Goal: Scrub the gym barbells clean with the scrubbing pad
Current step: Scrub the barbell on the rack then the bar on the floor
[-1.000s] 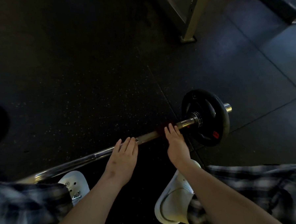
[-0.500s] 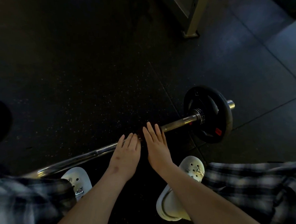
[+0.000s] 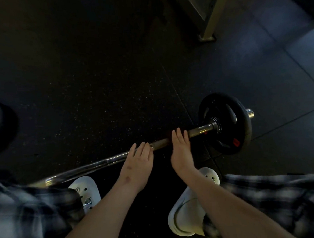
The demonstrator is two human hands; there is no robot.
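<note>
A steel barbell (image 3: pixel 198 130) lies on the dark rubber floor, with a black weight plate (image 3: pixel 225 122) on its right end. My left hand (image 3: pixel 138 161) rests on the shaft with its fingers straight. A little to the right, my right hand (image 3: pixel 180 150) lies flat over the shaft and presses a dark scrubbing pad (image 3: pixel 169 136) against it. Only a reddish-dark edge of the pad shows past my fingers. The bar's left part runs down to my left knee.
A metal rack post (image 3: pixel 209 16) stands on the floor at the back right. Another dark plate (image 3: pixel 0 127) lies at the left edge. My white shoes (image 3: pixel 87 188) (image 3: pixel 185 217) sit just below the bar, between my plaid-clad knees.
My right hand slid left along the shaft until it was next to the left hand, then back right toward the plate. The left hand stayed on the bar.
</note>
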